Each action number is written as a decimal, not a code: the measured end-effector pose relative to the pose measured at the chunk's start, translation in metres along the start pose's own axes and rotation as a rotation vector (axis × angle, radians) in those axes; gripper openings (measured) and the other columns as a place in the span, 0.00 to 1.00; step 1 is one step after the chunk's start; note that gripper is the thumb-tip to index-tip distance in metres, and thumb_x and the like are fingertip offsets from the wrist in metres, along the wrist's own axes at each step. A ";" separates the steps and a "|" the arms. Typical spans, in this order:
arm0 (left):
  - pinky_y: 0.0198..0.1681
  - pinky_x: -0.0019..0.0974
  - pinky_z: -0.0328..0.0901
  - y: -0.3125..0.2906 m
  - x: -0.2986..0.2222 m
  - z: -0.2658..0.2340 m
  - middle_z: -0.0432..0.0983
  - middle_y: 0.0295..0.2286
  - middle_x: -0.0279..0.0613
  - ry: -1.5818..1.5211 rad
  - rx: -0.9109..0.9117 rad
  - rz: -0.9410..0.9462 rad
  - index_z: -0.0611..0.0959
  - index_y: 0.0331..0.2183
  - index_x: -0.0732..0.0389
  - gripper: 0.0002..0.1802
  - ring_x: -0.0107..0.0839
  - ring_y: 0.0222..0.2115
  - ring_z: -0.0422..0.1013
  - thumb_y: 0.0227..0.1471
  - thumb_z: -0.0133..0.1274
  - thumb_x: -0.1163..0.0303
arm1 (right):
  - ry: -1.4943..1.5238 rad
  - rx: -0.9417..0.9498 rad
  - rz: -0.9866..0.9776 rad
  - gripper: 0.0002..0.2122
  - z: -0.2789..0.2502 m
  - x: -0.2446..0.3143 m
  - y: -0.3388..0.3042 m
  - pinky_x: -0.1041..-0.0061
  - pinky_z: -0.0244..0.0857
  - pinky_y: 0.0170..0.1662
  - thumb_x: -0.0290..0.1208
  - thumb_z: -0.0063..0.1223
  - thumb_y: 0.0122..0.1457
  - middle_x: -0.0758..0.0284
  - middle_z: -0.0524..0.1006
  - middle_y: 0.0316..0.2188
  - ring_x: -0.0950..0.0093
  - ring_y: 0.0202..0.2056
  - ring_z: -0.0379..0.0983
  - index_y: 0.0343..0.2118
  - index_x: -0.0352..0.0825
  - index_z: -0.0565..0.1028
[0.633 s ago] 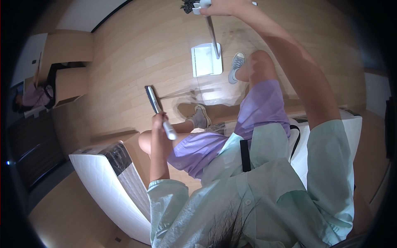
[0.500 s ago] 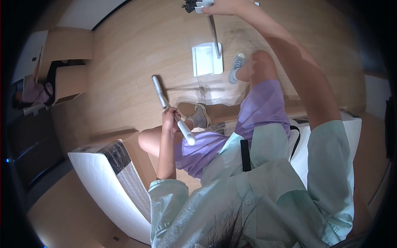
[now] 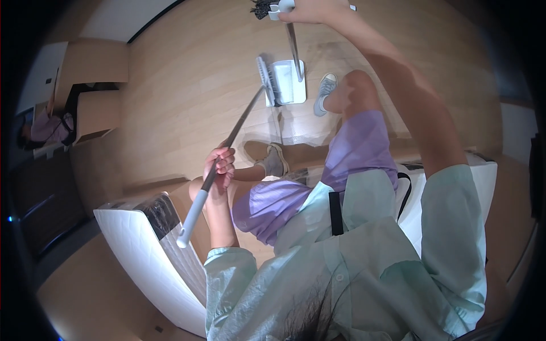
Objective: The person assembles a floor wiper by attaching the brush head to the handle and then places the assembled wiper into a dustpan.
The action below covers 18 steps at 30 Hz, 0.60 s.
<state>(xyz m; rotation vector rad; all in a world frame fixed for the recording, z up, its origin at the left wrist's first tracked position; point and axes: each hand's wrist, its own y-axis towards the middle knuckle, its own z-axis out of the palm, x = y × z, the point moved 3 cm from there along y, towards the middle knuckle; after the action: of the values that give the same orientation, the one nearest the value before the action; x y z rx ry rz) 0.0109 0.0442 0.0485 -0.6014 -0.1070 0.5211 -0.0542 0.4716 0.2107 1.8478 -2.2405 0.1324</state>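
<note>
The left hand (image 3: pixel 222 165) grips the broom (image 3: pixel 244 118); the right hand (image 3: pixel 316 10) (partly cropped) grips the dustpan (image 3: pixel 292 84) handle. The dustpan sits well inside the floor's (image 3: pixel 187 96) far-left edge; a slack left grip could let the bristles (image 3: pixel 269 78) knock it askew.

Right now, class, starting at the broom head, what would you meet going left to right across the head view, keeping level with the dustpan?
Broom head → dustpan → right shoe → right knee → right forearm.
</note>
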 end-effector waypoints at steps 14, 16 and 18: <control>0.18 0.33 0.65 0.025 -0.102 -0.078 0.70 0.18 0.40 1.070 -0.732 0.326 0.74 0.27 0.65 0.02 0.30 0.16 0.67 0.51 0.49 0.77 | 0.052 -0.008 -0.004 0.21 0.004 0.009 0.006 0.61 0.74 0.37 0.54 0.59 0.44 0.56 0.82 0.27 0.57 0.33 0.80 0.26 0.37 0.82; 0.21 0.35 0.66 0.043 -0.089 -0.082 0.70 0.17 0.40 1.131 -0.761 0.329 0.75 0.27 0.66 0.03 0.32 0.17 0.67 0.52 0.49 0.77 | 0.039 -0.009 -0.001 0.21 0.005 0.009 0.005 0.61 0.74 0.37 0.54 0.59 0.44 0.56 0.82 0.27 0.57 0.33 0.81 0.26 0.37 0.82; 0.22 0.37 0.65 0.063 -0.056 -0.067 0.70 0.18 0.41 1.129 -0.733 0.273 0.76 0.28 0.67 0.04 0.32 0.18 0.68 0.53 0.48 0.76 | 0.075 -0.033 -0.023 0.21 0.006 0.007 0.002 0.61 0.74 0.37 0.54 0.59 0.44 0.56 0.82 0.27 0.57 0.33 0.81 0.26 0.37 0.82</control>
<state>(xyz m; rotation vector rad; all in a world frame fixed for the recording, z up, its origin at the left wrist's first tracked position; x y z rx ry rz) -0.0486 0.0266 -0.0394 -1.5635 0.9026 0.3280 -0.0581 0.4639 0.2064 1.8205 -2.1577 0.1577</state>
